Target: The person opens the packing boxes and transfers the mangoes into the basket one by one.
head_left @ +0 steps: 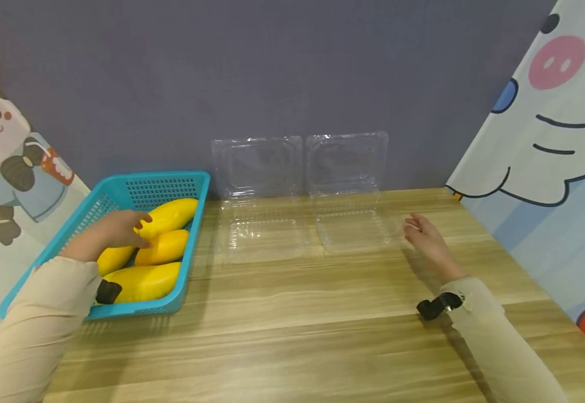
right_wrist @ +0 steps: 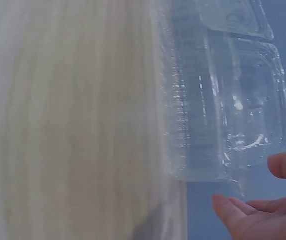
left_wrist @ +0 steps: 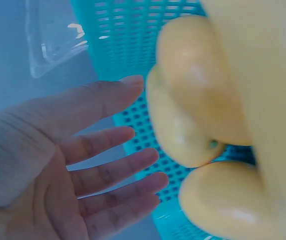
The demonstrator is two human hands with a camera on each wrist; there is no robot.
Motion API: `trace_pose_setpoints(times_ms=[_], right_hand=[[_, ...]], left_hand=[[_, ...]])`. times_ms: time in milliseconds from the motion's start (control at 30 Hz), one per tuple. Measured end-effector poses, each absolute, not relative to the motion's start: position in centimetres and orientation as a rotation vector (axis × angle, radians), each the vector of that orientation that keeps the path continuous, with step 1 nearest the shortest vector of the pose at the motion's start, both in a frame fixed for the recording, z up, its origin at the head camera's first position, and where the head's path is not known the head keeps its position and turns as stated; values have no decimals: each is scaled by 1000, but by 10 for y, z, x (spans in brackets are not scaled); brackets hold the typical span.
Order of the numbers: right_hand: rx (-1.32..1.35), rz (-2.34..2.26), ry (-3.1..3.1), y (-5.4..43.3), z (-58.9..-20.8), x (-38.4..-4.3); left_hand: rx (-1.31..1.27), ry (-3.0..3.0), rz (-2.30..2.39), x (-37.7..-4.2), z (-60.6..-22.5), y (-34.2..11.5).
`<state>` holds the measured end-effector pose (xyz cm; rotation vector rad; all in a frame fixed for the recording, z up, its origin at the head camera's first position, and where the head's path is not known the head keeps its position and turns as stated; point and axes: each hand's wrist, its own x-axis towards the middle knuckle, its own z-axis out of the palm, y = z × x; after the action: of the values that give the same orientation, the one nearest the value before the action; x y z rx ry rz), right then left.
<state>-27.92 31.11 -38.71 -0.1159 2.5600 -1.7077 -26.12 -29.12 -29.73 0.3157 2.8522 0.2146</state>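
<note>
Above the blue plastic basket (head_left: 195, 252), my left hand (head_left: 113, 230) reaches in with its fingers spread and nothing in its grasp. Several yellow mangoes lie inside, among them an upper mango (head_left: 173, 215) and a front mango (head_left: 146, 282). The left wrist view shows the thumb and fingers extended beside a mango (left_wrist: 180, 125) with a small green stem spot. Off to the right, my right hand (head_left: 427, 240) holds nothing, fingers loosely bent. It hovers beside the right-hand clear plastic clamshell box (head_left: 350, 226), whose lid stands raised; the right wrist view shows that box (right_wrist: 253, 110) near the fingertips.
A second clear clamshell box (head_left: 264, 238), lid up too, stands between the basket and the right-hand box. Behind both lids rises a grey wall panel (head_left: 272, 67). Cartoon-printed sheets (head_left: 539, 140) flank the wooden table (head_left: 292, 336). A black wrist camera (head_left: 438, 306) sits at my right cuff.
</note>
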Motion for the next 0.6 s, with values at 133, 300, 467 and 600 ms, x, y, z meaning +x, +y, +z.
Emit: trace_pose_setpoints(times_ms=[133, 300, 467, 600], right_hand=[[-142, -1546, 2669, 314, -374, -285], [-160, -1403, 2760, 311, -356, -290], [-194, -1358, 2811, 300, -342, -293], [-210, -1244, 2885, 288, -334, -298]], left_hand=[[317, 2919, 186, -262, -284, -286], [344, 2995, 169, -265, -265, -270], [324, 3049, 268, -268, -250, -243], [273, 3075, 373, -273, -244, -217]])
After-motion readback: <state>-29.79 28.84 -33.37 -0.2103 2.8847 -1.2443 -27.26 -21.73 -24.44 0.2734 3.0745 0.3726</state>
